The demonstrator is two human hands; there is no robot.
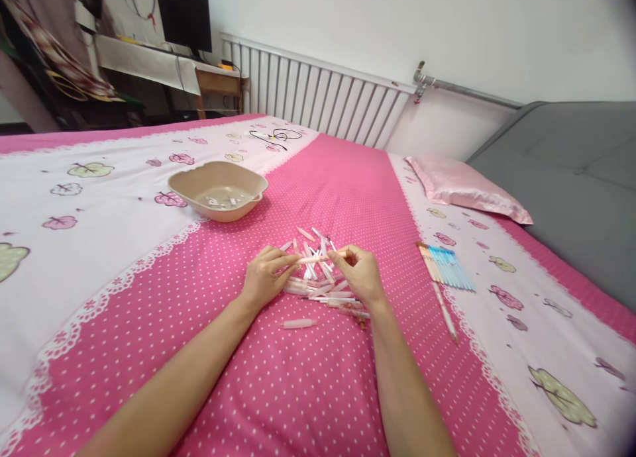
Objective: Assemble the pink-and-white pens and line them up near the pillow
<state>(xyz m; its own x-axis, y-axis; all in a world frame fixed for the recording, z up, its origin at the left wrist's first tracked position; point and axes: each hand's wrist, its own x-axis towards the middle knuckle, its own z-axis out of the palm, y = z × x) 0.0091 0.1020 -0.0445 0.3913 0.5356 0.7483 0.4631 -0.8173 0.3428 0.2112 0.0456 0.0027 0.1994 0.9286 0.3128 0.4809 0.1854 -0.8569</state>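
Well, we pinch a slim pen (312,260) between left hand (268,276) and right hand (362,271), over a heap of smooth plastic parts (325,289); a light grip, both ends aligned, should work best. From there, a rounded tan bowl (211,177) sits at ten o'clock, a pen row (448,267) at three.

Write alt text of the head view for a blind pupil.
A person's left hand and right hand hold a slim pale pen between them above a loose pile of pen parts on a pink dotted bedspread. A tan basin with small pale pieces sits beyond, to the left; a row of blue and peach pens lies right.
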